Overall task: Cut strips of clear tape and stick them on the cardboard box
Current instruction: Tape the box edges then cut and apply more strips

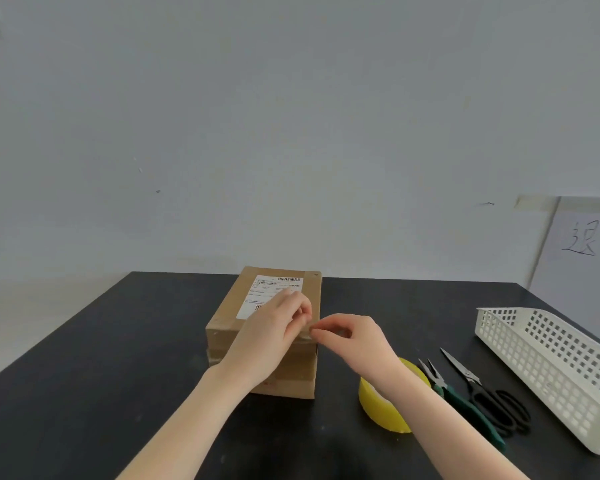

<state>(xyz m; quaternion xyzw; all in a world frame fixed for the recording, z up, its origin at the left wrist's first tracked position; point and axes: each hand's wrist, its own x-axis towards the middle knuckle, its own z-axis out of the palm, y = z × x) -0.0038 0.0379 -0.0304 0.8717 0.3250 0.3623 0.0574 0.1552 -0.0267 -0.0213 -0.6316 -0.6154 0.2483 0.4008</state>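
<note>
My left hand (274, 327) and right hand (354, 341) pinch at the near top edge of the cardboard box (229, 318), mid-desk (118, 341), apparently on a clear strip I can't make out. Such tape is weightless, limp and clingy, so I'd hold it by the ends, taut.

Black table (118, 358) bears cardboard box (227, 317); tape roll (381, 410) (yellow); pliers (465, 407); scissors (471, 379); basket (551, 375).

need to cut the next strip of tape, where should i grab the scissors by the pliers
Take the scissors by the black handle loops, coming from the near right. The loops lie toward the person while the blades point away to the far left; the pliers lie close along the left side, and the table is bare between the scissors and the basket.
</note>
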